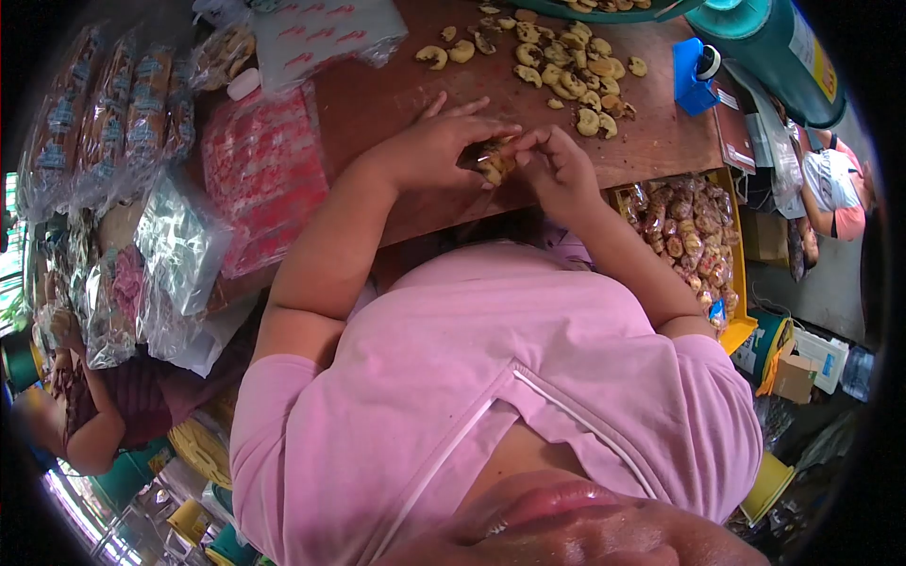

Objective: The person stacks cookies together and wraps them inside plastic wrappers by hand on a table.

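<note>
My left hand (439, 146) curls around a small clear packet of brown-yellow curled snacks (493, 162), just above the near edge of the brown table (396, 208). On the packet's other side, the fingertips of my right hand (559, 170) pinch together at its edge. Fingers hide part of the packet. Beyond both hands, loose curled yellow snack pieces (576, 71) lie scattered in a pile on the table.
Red-printed plastic bags (264, 179) and a printed plastic stack (326, 38) lie left. A blue tape dispenser (695, 80) stands right. A yellow crate (739, 264) holds filled packets (684, 226). Wrapped long packs (104, 113) lie far left. Other people (835, 189) are at both sides.
</note>
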The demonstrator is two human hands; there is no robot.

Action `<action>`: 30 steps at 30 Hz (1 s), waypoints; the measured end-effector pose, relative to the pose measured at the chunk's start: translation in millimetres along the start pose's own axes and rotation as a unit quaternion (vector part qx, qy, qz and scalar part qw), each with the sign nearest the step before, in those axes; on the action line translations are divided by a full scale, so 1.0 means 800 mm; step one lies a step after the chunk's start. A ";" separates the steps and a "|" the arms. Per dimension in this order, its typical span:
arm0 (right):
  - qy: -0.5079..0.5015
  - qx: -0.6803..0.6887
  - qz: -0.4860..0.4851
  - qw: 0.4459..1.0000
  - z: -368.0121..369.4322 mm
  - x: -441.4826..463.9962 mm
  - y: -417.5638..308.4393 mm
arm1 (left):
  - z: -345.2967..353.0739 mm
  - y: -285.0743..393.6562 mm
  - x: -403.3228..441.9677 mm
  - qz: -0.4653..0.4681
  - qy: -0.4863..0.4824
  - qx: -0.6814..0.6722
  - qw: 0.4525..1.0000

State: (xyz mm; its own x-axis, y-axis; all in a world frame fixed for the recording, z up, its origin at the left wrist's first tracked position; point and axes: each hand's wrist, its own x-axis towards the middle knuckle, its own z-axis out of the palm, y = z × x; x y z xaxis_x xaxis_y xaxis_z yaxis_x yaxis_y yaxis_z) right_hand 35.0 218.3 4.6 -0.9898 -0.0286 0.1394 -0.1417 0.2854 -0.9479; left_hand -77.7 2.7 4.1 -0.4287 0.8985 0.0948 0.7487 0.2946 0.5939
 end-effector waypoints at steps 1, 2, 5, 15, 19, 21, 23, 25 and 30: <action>-0.002 -0.029 -0.052 0.998 0.003 -0.005 -0.015 | -0.001 0.000 0.000 0.002 -0.002 0.000 1.000; -0.003 -0.057 -0.103 0.993 0.005 -0.007 -0.023 | -0.001 0.000 0.000 0.003 -0.003 0.000 1.000; -0.047 -0.112 -0.220 0.968 0.000 -0.001 -0.006 | -0.002 0.004 0.001 -0.009 -0.017 0.008 1.000; -0.119 -0.271 -0.344 0.891 -0.004 0.030 0.000 | -0.003 0.001 0.003 -0.019 -0.013 -0.013 1.000; -0.131 -0.296 -0.352 0.878 0.006 0.044 -0.006 | 0.001 0.000 0.000 -0.051 0.018 -0.006 0.999; -0.128 -0.296 -0.364 0.874 0.014 0.051 -0.006 | 0.000 0.002 -0.004 -0.068 0.034 0.010 0.997; -0.120 -0.283 -0.376 0.874 0.021 0.058 -0.003 | -0.004 0.010 -0.013 -0.088 0.053 0.025 0.994; -0.119 -0.306 -0.357 0.874 0.026 0.061 -0.003 | 0.000 0.007 -0.033 -0.130 0.100 0.028 0.986; -0.105 -0.315 -0.329 0.884 0.036 0.064 -0.001 | 0.030 0.039 -0.111 -0.217 0.184 -0.076 0.956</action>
State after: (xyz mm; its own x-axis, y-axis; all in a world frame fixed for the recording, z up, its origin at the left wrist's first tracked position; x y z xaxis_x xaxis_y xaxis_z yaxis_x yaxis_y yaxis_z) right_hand -15.6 188.6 4.5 -0.6859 -0.5450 0.4822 -0.7178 0.6157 -0.3251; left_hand -4.1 -60.3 -4.8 -0.8516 0.5193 0.0712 0.3901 0.5372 0.7478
